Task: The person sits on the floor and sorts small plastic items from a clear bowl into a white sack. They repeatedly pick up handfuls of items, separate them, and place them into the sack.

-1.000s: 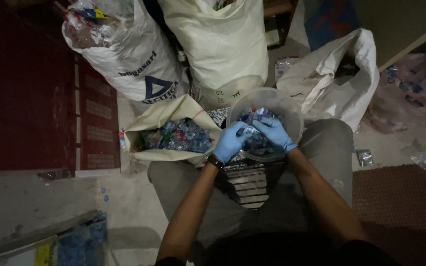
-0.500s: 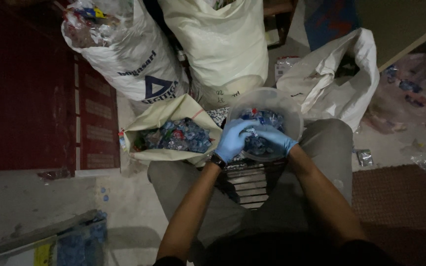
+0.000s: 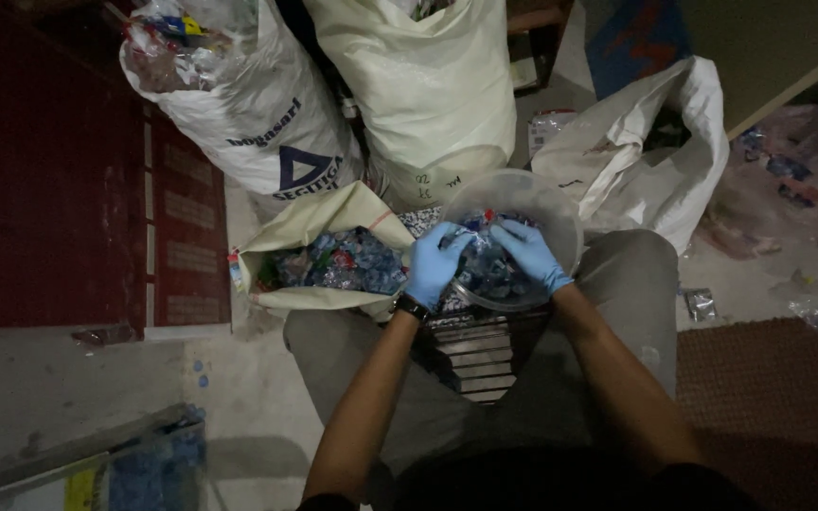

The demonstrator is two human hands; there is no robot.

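A clear round plastic bowl (image 3: 546,194) rests between my knees, partly filled with small blue and red plastic scraps (image 3: 489,274). My left hand (image 3: 433,265), in a blue glove, is on the bowl's left rim, fingers curled over scraps. My right hand (image 3: 530,254), also in a blue glove, reaches into the bowl, fingers bent among the scraps. Whether either hand grips a piece is hidden. An open cream sack (image 3: 314,222) with a pile of similar blue scraps (image 3: 343,263) lies just left of my left hand.
Two tall full white sacks (image 3: 267,123) (image 3: 418,85) stand behind the bowl. An empty crumpled white sack (image 3: 655,151) lies to the right, with clear plastic bags (image 3: 788,170) beyond it. A dark red wall (image 3: 40,161) is at left. A blue bundle (image 3: 158,468) sits bottom left.
Both hands have shifted slightly inside the bowl; the right hand has drawn a little toward the left hand. The bowl and sacks have stayed in place.
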